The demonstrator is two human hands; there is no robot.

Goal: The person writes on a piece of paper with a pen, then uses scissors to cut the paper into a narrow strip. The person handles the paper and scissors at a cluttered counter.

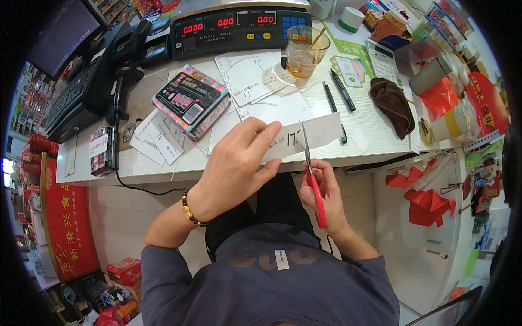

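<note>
My left hand (234, 161), with a beaded bracelet (187, 210) at the wrist, holds a white paper strip (324, 130) by its left end. The strip bears handwriting and sits above the desk's front edge. My right hand (328, 193) grips red-handled scissors (318, 199), their blades pointing away from me. The blades cross the strip just right of the writing; how deep any cut runs cannot be told. Beyond my left hand lies a colourful printed box (191, 102) with a barcode. Handwritten paper sheets (255, 77) are spread on the white desk (195, 167).
A digital scale (240, 30) stands at the back, with a glass of amber liquid (306, 53) before it. Pens (342, 89), a brown cloth (391, 108) and a calculator (383, 61) lie rightward. Leftward are a barcode scanner (122, 89), its cable over the edge, and a small box (102, 155).
</note>
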